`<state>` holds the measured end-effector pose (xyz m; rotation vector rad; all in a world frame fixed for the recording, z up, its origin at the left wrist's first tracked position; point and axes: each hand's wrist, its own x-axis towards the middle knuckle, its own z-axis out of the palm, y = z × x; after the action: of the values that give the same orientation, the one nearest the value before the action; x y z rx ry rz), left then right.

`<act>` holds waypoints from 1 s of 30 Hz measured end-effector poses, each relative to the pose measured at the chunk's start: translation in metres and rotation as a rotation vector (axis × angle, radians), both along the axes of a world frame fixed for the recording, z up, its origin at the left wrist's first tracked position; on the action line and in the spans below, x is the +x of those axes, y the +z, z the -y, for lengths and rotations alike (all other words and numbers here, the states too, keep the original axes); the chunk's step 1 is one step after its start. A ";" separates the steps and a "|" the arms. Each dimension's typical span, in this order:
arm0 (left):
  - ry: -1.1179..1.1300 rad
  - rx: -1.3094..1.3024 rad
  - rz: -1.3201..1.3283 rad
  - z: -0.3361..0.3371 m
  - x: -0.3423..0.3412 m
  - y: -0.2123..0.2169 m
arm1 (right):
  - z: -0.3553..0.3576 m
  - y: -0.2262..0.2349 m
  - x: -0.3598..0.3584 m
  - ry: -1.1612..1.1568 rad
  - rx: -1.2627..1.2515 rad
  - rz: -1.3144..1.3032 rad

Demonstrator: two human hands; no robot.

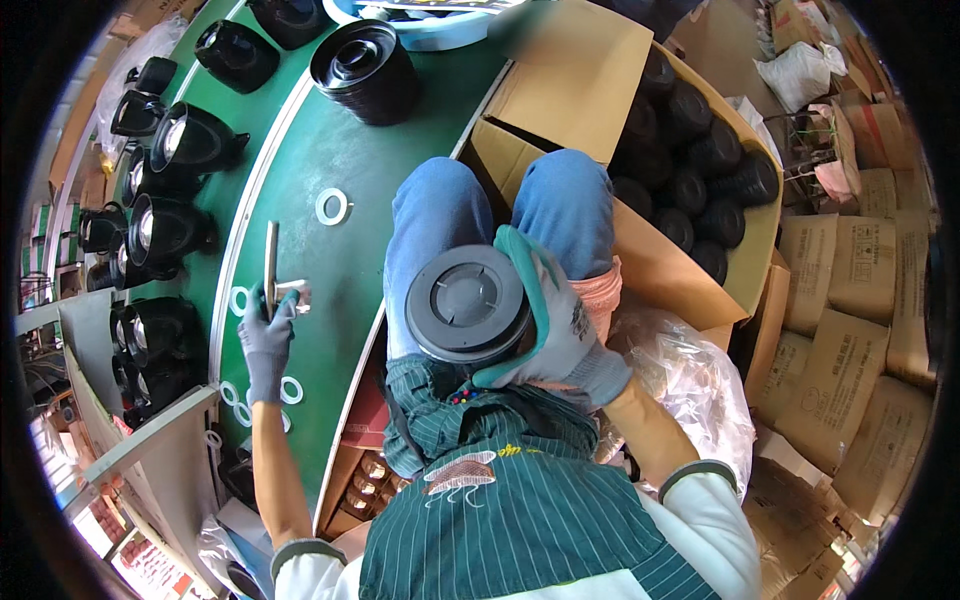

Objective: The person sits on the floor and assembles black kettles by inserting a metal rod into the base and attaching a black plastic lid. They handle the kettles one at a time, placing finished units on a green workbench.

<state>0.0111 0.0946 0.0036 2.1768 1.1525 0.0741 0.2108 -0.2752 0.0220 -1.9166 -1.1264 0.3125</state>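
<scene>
Two gloved hands are busy at once. The right hand [560,330], in a grey and green work glove, cups a round dark-grey plastic canister with a ribbed lid [468,303] over the person's lap, just in front of the blue-trousered knees; its fingers [530,262] curl round the canister's right rim and are pressed against it, so the grip is closed and firm. The left hand [266,335], in a grey glove, reaches out to the green conveyor table [330,180] on the left and pinches a slim metal tool [271,268] upright between thumb and fingers; a small shiny piece at the tool's side cannot be made out. White flat ring gaskets [291,389] lie scattered on the green surface near that hand, and another white ring [332,206] sits farther off.

Judging by this, the step in hand looks like picking up a ring with the tool so it can be fitted to the canister. The next move would call for a steady, light pinch to lift one thin ring clear of its neighbours, and for the canister to be held level.

To the right, an open cardboard box [660,270] holds more black round canisters [700,190]; black funnel-shaped parts [165,230] line the far left.
</scene>
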 end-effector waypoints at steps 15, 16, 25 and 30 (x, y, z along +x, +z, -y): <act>-1.093 0.058 0.017 0.142 0.106 0.135 | -0.028 -0.018 0.023 -0.031 0.545 -0.889; -1.070 0.112 -0.012 0.147 0.102 0.137 | -0.033 -0.027 0.030 -0.033 0.522 -0.910; -0.833 -0.006 0.215 0.148 0.082 0.105 | -0.015 -0.032 0.004 0.248 0.668 -1.161; -0.898 -0.180 0.445 0.132 0.101 0.089 | 0.001 -0.024 -0.013 0.400 0.923 -1.048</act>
<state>0.1120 -0.0375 0.0928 2.1644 -0.1010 0.0532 0.1980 -0.2766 -0.0022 -0.5274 -0.6841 0.7410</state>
